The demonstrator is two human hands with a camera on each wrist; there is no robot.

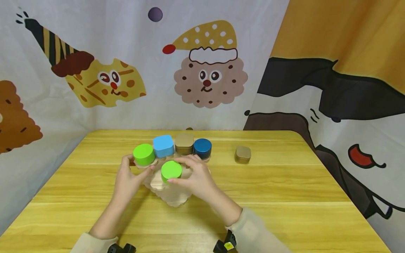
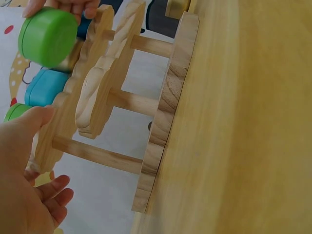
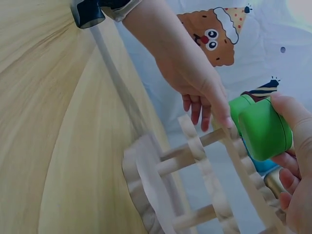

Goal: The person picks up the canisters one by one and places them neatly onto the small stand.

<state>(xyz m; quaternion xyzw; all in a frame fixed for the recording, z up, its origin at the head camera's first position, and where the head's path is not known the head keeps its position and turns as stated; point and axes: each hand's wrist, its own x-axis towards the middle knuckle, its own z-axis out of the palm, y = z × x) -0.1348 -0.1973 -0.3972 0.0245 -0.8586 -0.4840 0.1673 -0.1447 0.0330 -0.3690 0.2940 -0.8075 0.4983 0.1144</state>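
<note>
A tiered wooden stand [image 1: 173, 197], its scalloped boards joined by round posts [image 2: 131, 102], is on the table. With thumb and fingers, my left hand [image 1: 127, 182] pinches the left edge of its top board. A green tin [image 1: 171, 171] is gripped between the thumb and fingers of my right hand [image 1: 201, 178]; the right wrist view shows it apart from the top board. Along the back of that board stand another green tin [image 1: 144, 155], a light blue square tin [image 1: 163, 146], a gold square tin [image 1: 184, 144] and a dark blue round tin [image 1: 202, 148].
A second gold tin [image 1: 243, 155] stands alone on the wooden table [image 1: 278, 196], right of the stand. Behind the table hangs a printed curtain [image 1: 126, 31] with cartoon food figures. Dark cameras [image 1: 225, 242] are strapped at both wrists.
</note>
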